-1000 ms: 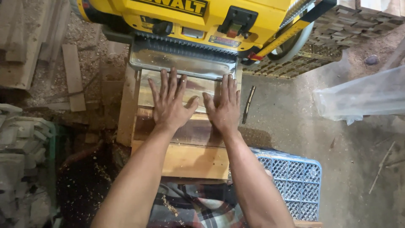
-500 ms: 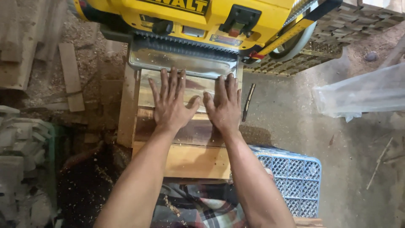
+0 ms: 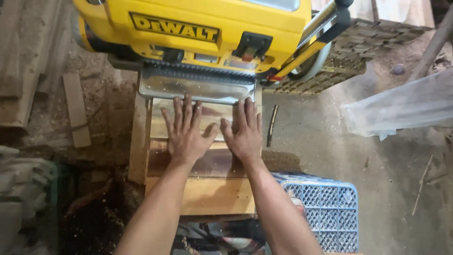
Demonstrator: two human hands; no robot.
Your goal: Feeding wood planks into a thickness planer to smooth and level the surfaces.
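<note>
Wood board (image 3: 207, 156) pressed flat under open left hand (image 3: 186, 134) and right hand (image 3: 245, 132), nothing gripped, at yellow planer (image 3: 198, 42) infeed. Judged stiff, moderately heavy; best pushed from near end.

Label on the yellow machine

A black rectangular label (image 3: 175, 28) with yellow lettering is seen on the yellow machine (image 3: 245, 19), upper left of its front.

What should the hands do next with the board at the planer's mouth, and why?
Probably keep pushing the wooden board forward with light, even pressure. Both the left hand and the right hand lie flat on it, fingertips close to the metal infeed table of the yellow planer. Much of the board is outside the machine, so it likely needs more feed, with the fingers kept back from the opening.
</note>
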